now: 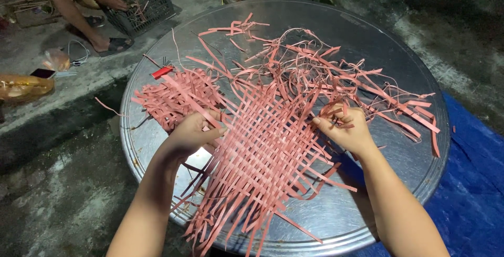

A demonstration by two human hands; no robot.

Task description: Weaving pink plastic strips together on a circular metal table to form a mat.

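A half-woven mat of red strips (265,147) lies on a round metal tray table (367,47). My left hand (191,133) pinches strips at the mat's left edge, thumb on top. At the mat's right edge, my right hand (346,128) grips a few loose strips. A second, smaller woven piece (176,97) rests to the left of my left hand. A tangle of loose red strips (336,73) spreads across the far right of the table.
A small red tool (163,71) lies near the table's left rim. A seated person's legs (79,10) and a dark plastic crate (142,5) are at top left. Blue tarp (472,183) covers the ground at right. Bags (26,86) sit on the concrete at left.
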